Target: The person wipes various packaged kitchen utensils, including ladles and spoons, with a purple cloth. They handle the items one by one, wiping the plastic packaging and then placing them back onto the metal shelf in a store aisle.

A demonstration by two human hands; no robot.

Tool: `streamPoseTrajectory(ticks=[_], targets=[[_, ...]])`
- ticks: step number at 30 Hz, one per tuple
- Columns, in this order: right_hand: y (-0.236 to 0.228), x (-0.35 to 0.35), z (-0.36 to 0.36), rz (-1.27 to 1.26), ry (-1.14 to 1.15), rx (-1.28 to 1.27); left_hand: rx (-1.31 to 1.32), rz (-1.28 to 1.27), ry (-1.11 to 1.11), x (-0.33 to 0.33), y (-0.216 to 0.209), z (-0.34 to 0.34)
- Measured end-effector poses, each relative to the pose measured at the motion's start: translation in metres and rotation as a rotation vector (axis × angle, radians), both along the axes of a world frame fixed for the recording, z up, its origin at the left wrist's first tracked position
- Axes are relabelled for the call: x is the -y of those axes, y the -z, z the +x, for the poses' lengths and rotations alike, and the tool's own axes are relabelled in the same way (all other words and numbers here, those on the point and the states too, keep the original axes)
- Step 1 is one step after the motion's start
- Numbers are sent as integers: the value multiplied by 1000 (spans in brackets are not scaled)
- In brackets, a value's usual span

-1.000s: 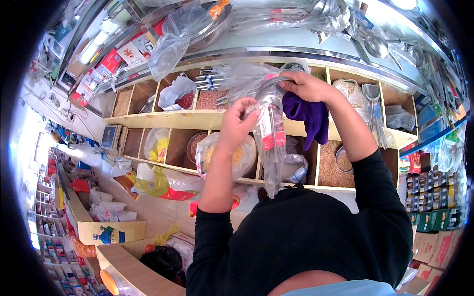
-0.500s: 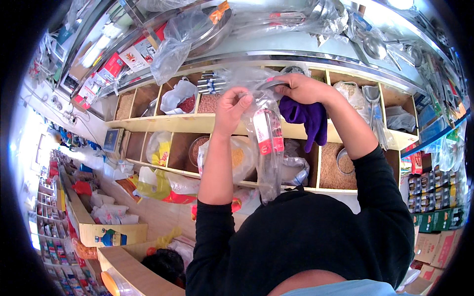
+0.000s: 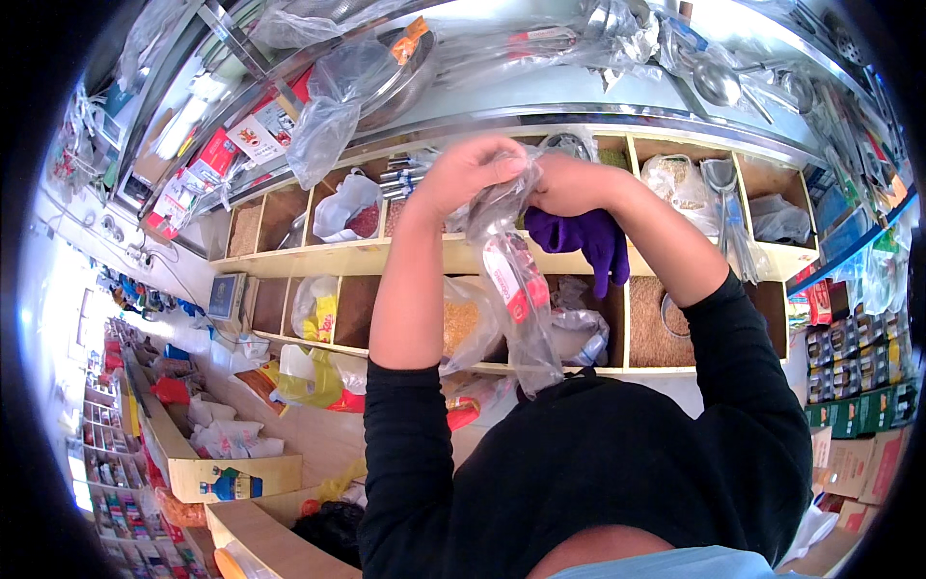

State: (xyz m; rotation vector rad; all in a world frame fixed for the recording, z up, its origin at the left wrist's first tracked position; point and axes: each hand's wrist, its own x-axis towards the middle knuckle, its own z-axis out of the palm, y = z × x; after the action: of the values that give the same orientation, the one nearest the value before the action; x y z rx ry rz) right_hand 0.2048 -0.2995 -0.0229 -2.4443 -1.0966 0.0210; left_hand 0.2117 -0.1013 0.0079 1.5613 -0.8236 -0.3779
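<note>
Between my hands hangs a long clear plastic bag point(image 3: 529, 333) with a red and white label; something slim and grey shows in it, its kind unclear. My left hand point(image 3: 475, 174) is closed on the bag's upper part, the fingertips bunching the film. Right beside it, my right hand point(image 3: 569, 181) is curled closed against the bag's top. From under that hand dangles a purple cloth glove point(image 3: 579, 236) with finger-like ends. The right fingertips are partly hidden, so whether they also grip a tool cannot be seen.
Below my hands run two rows of wooden bins point(image 3: 704, 253) with grains and beans. A metal scoop point(image 3: 721, 177) stands in one. Behind them a glass-topped shelf holds bagged pans point(image 3: 395, 82) and ladles point(image 3: 719, 85). Cartons point(image 3: 854, 463) stack at the right; a wooden counter point(image 3: 260, 478) stands left.
My left hand has moved up and right, close against the right. The bag's upper part is now bunched, and the dark curved piece at my right hand is no longer visible.
</note>
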Motion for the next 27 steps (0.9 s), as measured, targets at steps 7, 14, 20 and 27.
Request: streamPoseTrajectory(ticks=[7, 14, 20, 27], targets=[[13, 3, -9, 88, 112, 143, -330, -162, -28, -9, 52, 30], [-11, -12, -46, 138, 196, 110, -267, -270, 43, -5, 77, 50], [-2, -8, -32, 191, 218, 229, -329, -335, 22, -5, 72, 31], [-10, 24, -13, 355, 466, 203, -432, -451, -352, -24, 132, -41]])
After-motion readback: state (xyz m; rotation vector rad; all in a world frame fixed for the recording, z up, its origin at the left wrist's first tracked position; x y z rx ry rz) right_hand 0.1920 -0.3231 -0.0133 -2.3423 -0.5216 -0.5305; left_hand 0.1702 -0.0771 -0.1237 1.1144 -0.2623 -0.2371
